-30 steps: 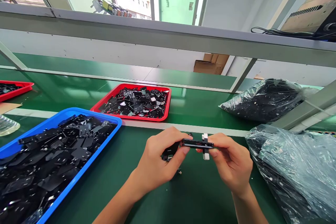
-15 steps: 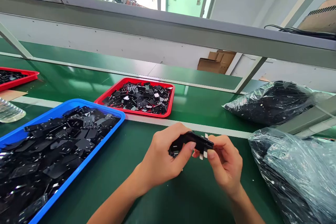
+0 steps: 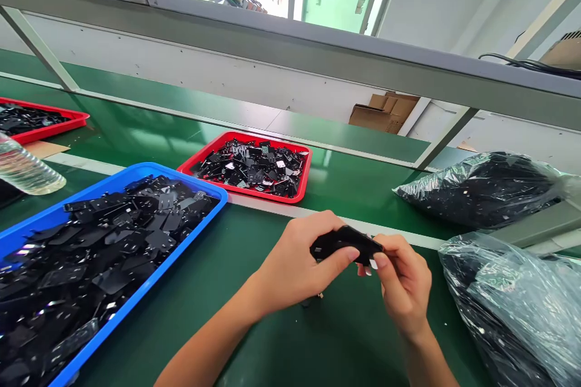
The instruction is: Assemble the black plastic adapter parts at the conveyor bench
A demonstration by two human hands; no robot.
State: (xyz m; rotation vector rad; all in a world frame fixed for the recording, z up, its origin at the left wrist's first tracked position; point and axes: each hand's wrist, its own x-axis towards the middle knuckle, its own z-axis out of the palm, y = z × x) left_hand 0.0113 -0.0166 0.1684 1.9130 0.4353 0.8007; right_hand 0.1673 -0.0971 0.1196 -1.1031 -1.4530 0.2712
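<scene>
My left hand (image 3: 295,263) is closed around a black plastic part (image 3: 347,242), thumb along its near side and fingers over the top. My right hand (image 3: 406,284) pinches the right end of the same part between thumb and fingers. A small white bit shows at the right thumb tip; I cannot tell if it is a tab of the part. Both hands are above the green worktop (image 3: 281,351). Beneath the left hand lies a small dark piece (image 3: 311,301), partly hidden.
A blue tray (image 3: 157,272) heaped with black parts stands at left. Behind it, a red tray (image 3: 297,195) holds more, with another red tray (image 3: 72,121) and a clear bottle (image 3: 34,169) far left. Plastic bags (image 3: 481,190) of black pieces lie at right, beside a metal frame.
The view has shifted slightly left. White tabs that stuck out at the part's right end now hardly show. A small dark piece has come into view on the worktop beneath my left hand.
</scene>
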